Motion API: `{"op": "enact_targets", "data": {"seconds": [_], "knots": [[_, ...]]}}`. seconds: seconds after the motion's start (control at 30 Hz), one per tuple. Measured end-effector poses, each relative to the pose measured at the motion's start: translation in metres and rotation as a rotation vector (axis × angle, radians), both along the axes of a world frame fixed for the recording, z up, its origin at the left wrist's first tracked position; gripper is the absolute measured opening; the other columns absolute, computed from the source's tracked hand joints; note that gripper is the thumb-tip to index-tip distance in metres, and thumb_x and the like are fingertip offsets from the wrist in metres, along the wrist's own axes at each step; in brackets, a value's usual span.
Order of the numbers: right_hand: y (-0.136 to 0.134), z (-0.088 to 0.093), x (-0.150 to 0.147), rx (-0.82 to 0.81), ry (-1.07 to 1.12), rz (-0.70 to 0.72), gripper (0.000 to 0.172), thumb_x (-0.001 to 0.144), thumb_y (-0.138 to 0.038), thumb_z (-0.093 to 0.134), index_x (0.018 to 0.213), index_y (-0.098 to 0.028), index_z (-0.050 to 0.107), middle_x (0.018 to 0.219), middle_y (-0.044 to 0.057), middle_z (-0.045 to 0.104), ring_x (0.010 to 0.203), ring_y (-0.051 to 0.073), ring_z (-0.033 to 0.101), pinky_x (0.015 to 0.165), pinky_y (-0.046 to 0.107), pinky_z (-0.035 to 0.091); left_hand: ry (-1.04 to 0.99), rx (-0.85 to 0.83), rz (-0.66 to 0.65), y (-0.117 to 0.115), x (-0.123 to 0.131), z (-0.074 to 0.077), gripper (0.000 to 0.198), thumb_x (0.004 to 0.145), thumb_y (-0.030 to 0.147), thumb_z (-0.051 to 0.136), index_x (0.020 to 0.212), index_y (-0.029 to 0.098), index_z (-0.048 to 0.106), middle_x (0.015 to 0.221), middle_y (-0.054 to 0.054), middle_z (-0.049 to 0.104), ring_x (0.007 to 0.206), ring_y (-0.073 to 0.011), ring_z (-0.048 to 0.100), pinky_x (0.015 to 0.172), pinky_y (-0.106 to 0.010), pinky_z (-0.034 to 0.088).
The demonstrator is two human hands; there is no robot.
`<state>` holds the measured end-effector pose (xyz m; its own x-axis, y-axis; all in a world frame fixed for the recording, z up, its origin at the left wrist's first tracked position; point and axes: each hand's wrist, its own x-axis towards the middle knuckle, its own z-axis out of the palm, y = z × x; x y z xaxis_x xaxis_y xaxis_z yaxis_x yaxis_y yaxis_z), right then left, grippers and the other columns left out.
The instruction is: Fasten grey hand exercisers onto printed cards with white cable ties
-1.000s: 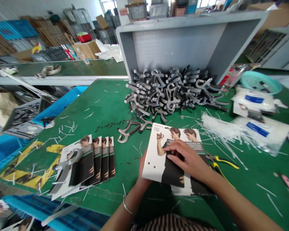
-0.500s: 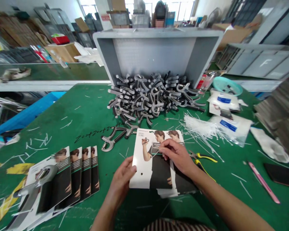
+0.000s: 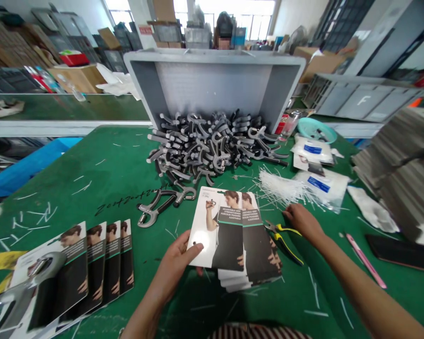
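My left hand (image 3: pixel 178 263) pinches the lower left corner of the top printed card (image 3: pixel 219 230), lifting it off a small stack of the same cards (image 3: pixel 257 254) on the green table. My right hand (image 3: pixel 302 221) lies to the right of the stack, its fingers curled by the yellow-and-black pliers (image 3: pixel 284 238) and near a heap of white cable ties (image 3: pixel 282 188). I cannot tell if it holds anything. One grey hand gripper (image 3: pixel 159 205) lies loose just left of the cards.
A pile of grey hand grippers (image 3: pixel 212 143) spills from a tipped grey crate (image 3: pixel 215 61). Fanned cards, one bearing a gripper (image 3: pixel 67 278), lie at the front left. Bagged white packs (image 3: pixel 321 181), a teal bowl (image 3: pixel 318 129), a pink pen (image 3: pixel 365 259) and dark stacks (image 3: pixel 403 169) are at the right.
My right hand has left the top card and moved right to the pliers and cable ties. My left hand has taken hold of the card's corner. The view has shifted.
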<state>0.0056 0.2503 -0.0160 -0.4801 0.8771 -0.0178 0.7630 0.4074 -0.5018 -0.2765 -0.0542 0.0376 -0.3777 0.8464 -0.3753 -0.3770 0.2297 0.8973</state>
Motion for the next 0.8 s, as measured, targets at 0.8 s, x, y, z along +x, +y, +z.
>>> {"op": "enact_targets", "data": {"seconds": [0.8], "knots": [[-0.137,0.111,-0.136,-0.615,0.856,0.430,0.021,0.092,-0.038,0.061,0.099,-0.022,0.072,0.076,0.002,0.067,0.068,0.017,0.065,0.067,0.032,0.056,0.051,0.071,-0.101,0.012,-0.020,0.005,0.041,0.074,0.023,0.070,0.113,0.014,0.067,0.084,-0.003,0.064,0.060,-0.0103,0.052,0.048,-0.018,0.039]]}}
